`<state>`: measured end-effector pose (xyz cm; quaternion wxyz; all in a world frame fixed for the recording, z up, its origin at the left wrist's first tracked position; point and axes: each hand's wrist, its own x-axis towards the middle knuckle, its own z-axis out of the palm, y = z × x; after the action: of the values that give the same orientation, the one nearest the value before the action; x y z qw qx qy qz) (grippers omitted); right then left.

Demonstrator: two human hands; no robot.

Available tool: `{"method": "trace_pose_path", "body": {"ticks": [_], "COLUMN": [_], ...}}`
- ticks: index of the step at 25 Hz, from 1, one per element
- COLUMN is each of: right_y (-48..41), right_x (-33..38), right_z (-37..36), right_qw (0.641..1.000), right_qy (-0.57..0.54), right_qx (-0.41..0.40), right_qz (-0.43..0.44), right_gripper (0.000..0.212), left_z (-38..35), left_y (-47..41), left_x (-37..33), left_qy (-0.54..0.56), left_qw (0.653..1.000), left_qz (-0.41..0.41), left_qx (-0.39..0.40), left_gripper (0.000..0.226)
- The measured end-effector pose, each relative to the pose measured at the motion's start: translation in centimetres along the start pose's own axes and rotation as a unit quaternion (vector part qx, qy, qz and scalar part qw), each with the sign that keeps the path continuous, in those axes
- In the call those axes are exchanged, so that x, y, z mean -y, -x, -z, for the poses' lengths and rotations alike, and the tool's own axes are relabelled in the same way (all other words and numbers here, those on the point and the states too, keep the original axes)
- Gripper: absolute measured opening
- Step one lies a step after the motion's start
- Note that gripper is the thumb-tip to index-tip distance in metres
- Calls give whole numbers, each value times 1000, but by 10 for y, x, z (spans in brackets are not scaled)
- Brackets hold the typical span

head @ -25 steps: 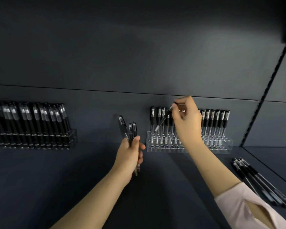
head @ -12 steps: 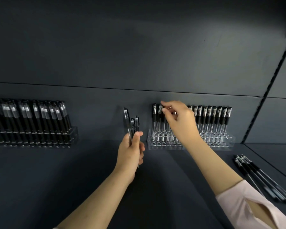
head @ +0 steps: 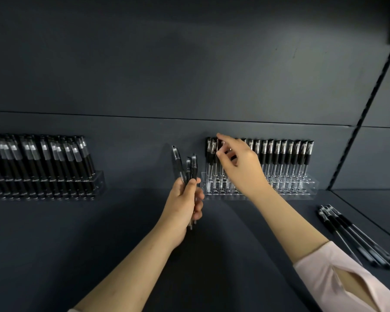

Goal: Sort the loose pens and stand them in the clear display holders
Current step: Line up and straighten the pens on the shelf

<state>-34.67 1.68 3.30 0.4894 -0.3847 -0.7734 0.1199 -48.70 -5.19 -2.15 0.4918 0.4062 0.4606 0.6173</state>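
My left hand [head: 185,203] grips a bunch of three black pens [head: 187,165], caps up, just left of the right clear holder [head: 306,188]. That holder stands against the back wall with a row of black pens [head: 284,156] upright in it. My right hand [head: 239,167] reaches over its left end and pinches the cap of one pen [head: 218,146] standing there among the others. Several loose black pens [head: 351,233] lie on the shelf at the right.
A second clear holder [head: 97,183], packed with black pens, stands at the far left against the wall. The dark shelf surface [head: 99,244] stretches in front of both holders. A slotted upright rail [head: 369,102] runs down the wall at the right.
My right hand has lowered the pen from a tilted pose above the holder down into its left end. My left hand with its pens has stayed about where it was.
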Motion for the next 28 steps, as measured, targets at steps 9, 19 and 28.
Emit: {"method": "trace_pose_path", "body": {"ticks": [9,19,28], "right_y": [2,-10,-11], "right_x": [4,-1,4], "right_z": [2,12,25], "right_qw": [969,931,958], "right_qy": [-199,-315,-134], "right_qx": [86,-81,-247], "right_qz": [-119,-165,-59], "right_gripper": [11,13,18], "left_z": [-1,-1,3], "left_y": [7,7,2], "left_x": [-3,-3,1], "left_qy": [-39,-89,-61], "left_qw": [998,995,998], "left_qz": [-24,-32,13], "left_qx": [51,37,-10], "left_gripper": [20,26,28]}}
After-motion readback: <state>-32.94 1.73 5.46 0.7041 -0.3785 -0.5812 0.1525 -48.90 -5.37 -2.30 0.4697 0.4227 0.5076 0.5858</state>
